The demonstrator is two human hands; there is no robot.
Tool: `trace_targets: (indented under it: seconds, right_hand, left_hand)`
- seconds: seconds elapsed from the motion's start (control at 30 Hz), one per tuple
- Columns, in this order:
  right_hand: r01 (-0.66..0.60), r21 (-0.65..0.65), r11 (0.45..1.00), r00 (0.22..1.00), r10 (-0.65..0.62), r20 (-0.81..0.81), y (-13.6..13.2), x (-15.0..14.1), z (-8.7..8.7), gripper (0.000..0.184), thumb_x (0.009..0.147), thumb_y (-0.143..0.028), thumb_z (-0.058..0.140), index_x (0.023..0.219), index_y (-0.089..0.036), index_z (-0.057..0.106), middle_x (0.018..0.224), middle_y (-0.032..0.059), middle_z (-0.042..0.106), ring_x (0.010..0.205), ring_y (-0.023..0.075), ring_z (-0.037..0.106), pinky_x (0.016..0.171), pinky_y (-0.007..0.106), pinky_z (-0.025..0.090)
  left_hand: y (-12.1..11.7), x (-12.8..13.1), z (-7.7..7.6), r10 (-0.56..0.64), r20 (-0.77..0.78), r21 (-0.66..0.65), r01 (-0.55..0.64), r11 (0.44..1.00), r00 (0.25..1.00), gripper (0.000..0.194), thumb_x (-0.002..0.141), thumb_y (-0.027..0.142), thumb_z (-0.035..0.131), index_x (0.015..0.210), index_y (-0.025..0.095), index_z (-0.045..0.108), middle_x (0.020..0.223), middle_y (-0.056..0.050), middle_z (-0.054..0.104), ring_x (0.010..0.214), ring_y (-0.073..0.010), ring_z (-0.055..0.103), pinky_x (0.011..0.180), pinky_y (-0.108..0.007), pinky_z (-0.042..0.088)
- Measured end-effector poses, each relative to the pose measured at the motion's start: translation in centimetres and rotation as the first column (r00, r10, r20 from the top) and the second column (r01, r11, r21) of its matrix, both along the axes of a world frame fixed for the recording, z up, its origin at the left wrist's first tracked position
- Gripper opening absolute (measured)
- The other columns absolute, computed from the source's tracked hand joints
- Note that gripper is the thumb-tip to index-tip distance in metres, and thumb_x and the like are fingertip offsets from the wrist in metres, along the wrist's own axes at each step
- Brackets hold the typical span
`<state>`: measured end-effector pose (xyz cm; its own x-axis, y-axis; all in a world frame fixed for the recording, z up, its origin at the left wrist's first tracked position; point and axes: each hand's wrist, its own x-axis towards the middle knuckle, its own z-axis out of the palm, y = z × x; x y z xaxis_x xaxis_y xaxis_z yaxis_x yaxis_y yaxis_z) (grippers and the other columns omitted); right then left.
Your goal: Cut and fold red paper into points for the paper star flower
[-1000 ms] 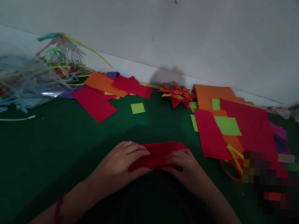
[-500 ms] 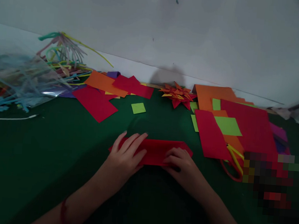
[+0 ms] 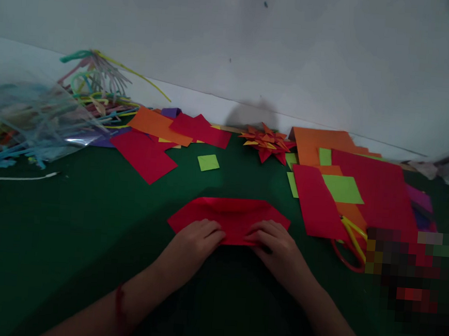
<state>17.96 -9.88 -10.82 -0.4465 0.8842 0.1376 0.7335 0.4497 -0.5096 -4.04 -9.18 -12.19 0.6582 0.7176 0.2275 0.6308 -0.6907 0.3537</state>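
Observation:
A folded sheet of red paper [image 3: 231,210] lies crosswise in front of me, its side ends pointed and its far edge slightly raised. At its near edge on the left, my left hand [image 3: 199,238] is closed, fingers curled over the paper. My right hand [image 3: 273,239] grips the same near edge farther right, fingertips pinched on it. Both thumbs are mostly hidden. Beyond the red paper lies a small green paper square [image 3: 208,162], apart from both hands.
At the back stands an orange and red folded paper star [image 3: 266,142]. Coloured sheets [image 3: 374,185] and yellow-handled scissors [image 3: 353,240] lie to the right. More sheets [image 3: 146,154] and a plastic bag of pipe cleaners [image 3: 38,117] sit left. A white wall [image 3: 181,25] rises behind.
My left hand has moved from the paper's far edge to its near edge, its fingers now curled in. The paper's far side has opened up and away. My right hand has barely moved.

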Motion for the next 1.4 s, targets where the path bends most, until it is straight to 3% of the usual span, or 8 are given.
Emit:
trace_targets:
  seconds: [0.13, 0.23, 0.47, 0.63, 0.83, 0.97, 1.23, 1.4]
  right_hand:
    - [-0.015, -0.102, 0.995, 1.000, 0.014, -0.018, 0.0, -0.1, 0.1, 0.009, 0.077, -0.013, 0.056, 0.082, -0.021, 0.058, 0.087, 0.0012, 0.060, 0.084, 0.0156, 0.055, 0.073, 0.029, 0.043]
    - [-0.019, -0.134, 0.991, 0.998, 0.011, -0.060, 0.1, 0.0, 0.1, 0.008, 0.076, -0.016, 0.058, 0.082, -0.021, 0.059, 0.088, 0.0003, 0.061, 0.085, 0.0147, 0.055, 0.075, 0.028, 0.043]
    - [0.002, -0.203, 0.979, 0.994, -0.023, -0.102, 0.2, 0.1, 0.1, 0.005, 0.076, -0.021, 0.059, 0.081, -0.022, 0.062, 0.088, 0.0008, 0.061, 0.085, 0.0147, 0.056, 0.076, 0.029, 0.044]
    - [-0.001, -0.253, 0.968, 0.989, -0.036, -0.142, 0.4, 0.4, 0.3, 0.009, 0.078, -0.027, 0.057, 0.080, -0.023, 0.065, 0.090, 0.0010, 0.061, 0.085, 0.0150, 0.057, 0.076, 0.030, 0.044]
    - [-0.030, -0.326, 0.945, 0.978, -0.039, -0.204, 0.7, 0.7, 0.4, 0.016, 0.081, -0.032, 0.054, 0.079, -0.023, 0.067, 0.087, 0.0018, 0.062, 0.081, 0.0143, 0.059, 0.072, 0.028, 0.046]
    - [-0.012, -0.352, 0.936, 0.970, -0.075, -0.231, 0.7, 0.7, 0.3, 0.020, 0.082, -0.034, 0.052, 0.078, -0.022, 0.066, 0.088, 0.0022, 0.062, 0.081, 0.0146, 0.059, 0.070, 0.027, 0.046]
    - [0.141, -0.280, 0.950, 0.967, -0.192, -0.164, 0.9, 0.2, -0.3, 0.018, 0.080, -0.037, 0.052, 0.079, -0.022, 0.063, 0.080, -0.0004, 0.064, 0.072, 0.0144, 0.059, 0.066, 0.027, 0.044]
    - [0.237, -0.230, 0.944, 0.962, -0.260, -0.077, 0.9, 0.0, -0.7, 0.016, 0.079, -0.038, 0.053, 0.079, -0.023, 0.058, 0.079, -0.0008, 0.064, 0.070, 0.0161, 0.058, 0.060, 0.028, 0.044]
  left_hand:
    - [0.4, -0.3, -0.1, 0.003, -0.030, -0.103, -0.006, 0.995, 1.000, 0.014, 0.087, 0.014, 0.039, 0.087, 0.016, 0.054, 0.088, -0.004, 0.057, 0.080, -0.0168, 0.054, 0.070, -0.033, 0.046]
    - [0.5, -0.4, -0.1, -0.015, -0.024, -0.144, 0.011, 0.990, 1.000, 0.010, 0.086, 0.014, 0.042, 0.087, 0.016, 0.052, 0.090, -0.004, 0.056, 0.082, -0.0171, 0.053, 0.072, -0.033, 0.045]
    - [1.0, -0.7, 0.6, 0.070, 0.062, -0.352, -0.044, 0.935, 0.996, 0.005, 0.080, 0.016, 0.054, 0.084, 0.017, 0.051, 0.090, -0.001, 0.055, 0.082, -0.0145, 0.052, 0.071, -0.027, 0.045]
    - [1.3, -1.0, 1.2, 0.086, 0.139, -0.431, -0.018, 0.902, 0.987, 0.005, 0.083, 0.020, 0.049, 0.081, 0.019, 0.053, 0.090, -0.001, 0.054, 0.081, -0.0134, 0.053, 0.070, -0.026, 0.044]
    - [1.2, -1.0, 1.4, 0.104, 0.203, -0.455, 0.000, 0.891, 0.974, 0.011, 0.084, 0.017, 0.046, 0.075, 0.018, 0.052, 0.089, -0.001, 0.055, 0.078, -0.0124, 0.053, 0.067, -0.025, 0.044]
    - [1.1, -0.6, 1.4, 0.152, 0.183, -0.463, -0.051, 0.885, 0.971, 0.011, 0.084, 0.017, 0.044, 0.076, 0.018, 0.052, 0.084, 0.000, 0.056, 0.076, -0.0122, 0.053, 0.065, -0.024, 0.043]
    - [1.1, -0.1, 1.0, 0.351, 0.156, -0.537, -0.219, 0.815, 0.923, 0.001, 0.084, 0.021, 0.046, 0.083, 0.021, 0.045, 0.079, 0.002, 0.058, 0.071, -0.0126, 0.057, 0.056, -0.023, 0.044]
    - [0.9, 0.1, 1.1, 0.341, 0.100, -0.478, -0.256, 0.840, 0.935, 0.002, 0.084, 0.021, 0.044, 0.083, 0.021, 0.043, 0.075, 0.002, 0.058, 0.067, -0.0130, 0.058, 0.055, -0.024, 0.044]
